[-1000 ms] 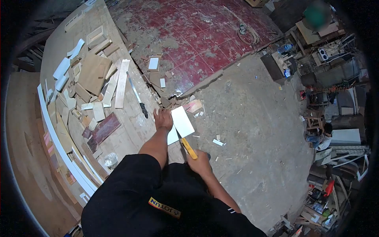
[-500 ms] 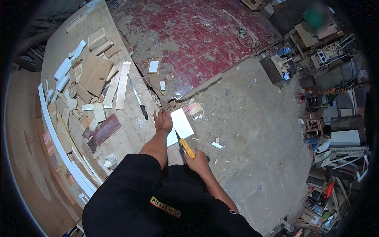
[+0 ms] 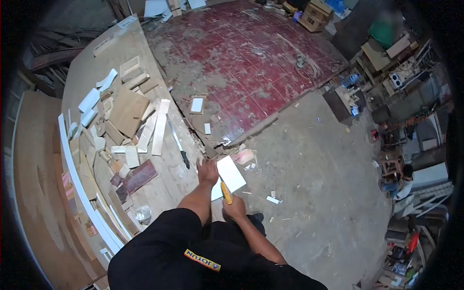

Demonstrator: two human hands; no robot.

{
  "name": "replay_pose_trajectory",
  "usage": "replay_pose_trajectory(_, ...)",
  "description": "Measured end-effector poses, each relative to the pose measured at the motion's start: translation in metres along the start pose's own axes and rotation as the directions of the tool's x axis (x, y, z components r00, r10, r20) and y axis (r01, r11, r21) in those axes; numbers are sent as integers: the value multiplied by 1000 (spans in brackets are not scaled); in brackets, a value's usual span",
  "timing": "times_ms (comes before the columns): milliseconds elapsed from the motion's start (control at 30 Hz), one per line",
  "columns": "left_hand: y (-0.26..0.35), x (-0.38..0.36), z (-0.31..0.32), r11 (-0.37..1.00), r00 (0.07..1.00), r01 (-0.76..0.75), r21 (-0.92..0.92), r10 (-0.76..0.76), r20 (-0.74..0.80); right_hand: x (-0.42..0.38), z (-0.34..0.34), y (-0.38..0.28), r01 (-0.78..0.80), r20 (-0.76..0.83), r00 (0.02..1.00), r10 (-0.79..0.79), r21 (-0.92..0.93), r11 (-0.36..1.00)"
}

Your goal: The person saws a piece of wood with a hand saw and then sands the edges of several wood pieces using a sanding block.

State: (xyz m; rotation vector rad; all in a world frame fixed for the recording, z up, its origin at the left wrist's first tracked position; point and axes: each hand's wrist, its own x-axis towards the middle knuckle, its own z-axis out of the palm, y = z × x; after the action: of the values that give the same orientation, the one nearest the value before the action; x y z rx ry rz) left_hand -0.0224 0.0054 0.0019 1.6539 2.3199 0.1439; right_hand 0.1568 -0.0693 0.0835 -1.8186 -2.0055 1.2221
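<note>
A white board lies at the right edge of the wooden worktable, partly past the edge. My left hand presses on its left side, the fingers near its upper left corner. My right hand is closed around the yellow handle of a hand saw. The saw's dark blade points up at the board, close to my left hand; most of the blade is hard to see. A second long thin blade with a black handle rests on the table to the left.
Wood offcuts and a dark red board lie on the worktable. A clear cup stands near my left sleeve. Scraps litter the concrete floor. A seated person is at the far right, among piled wood.
The view has tilted, so the surroundings appear lower. The saw has moved up along the board, its handle and my right hand now nearer to my left hand, which still presses the board.
</note>
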Motion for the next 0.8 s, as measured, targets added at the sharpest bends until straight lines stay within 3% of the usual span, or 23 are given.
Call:
replay_pose_trajectory(100,1,-3,-3,999,999,29,-19,-28,43,-5,-14,9,-26,29,999,24,57,998)
replay_pose_trajectory(233,4,-3,-5,999,999,11,-33,-12,-43,-14,-39,19,-2,57,998,-3,82,997)
replay_pose_trajectory(367,5,-3,-9,1000,999,17,-15,-18,-28,-17,-45,21,-18,93,996,15,29,999)
replay_pose_trajectory(533,5,-3,-5,1000,998,16,-12,-16,-66,-16,-43,27,111,190,979,-75,-189,976)
replay_pose_trajectory(733,3,-1,-3,999,998,40,-13,-41,-43,1,-70,33,242,339,929,-146,-261,934)
replay_pose_trajectory(800,3,-3,-1,1000,998,5,-30,-7,-69,9,-81,43,426,493,835,-245,-299,854)
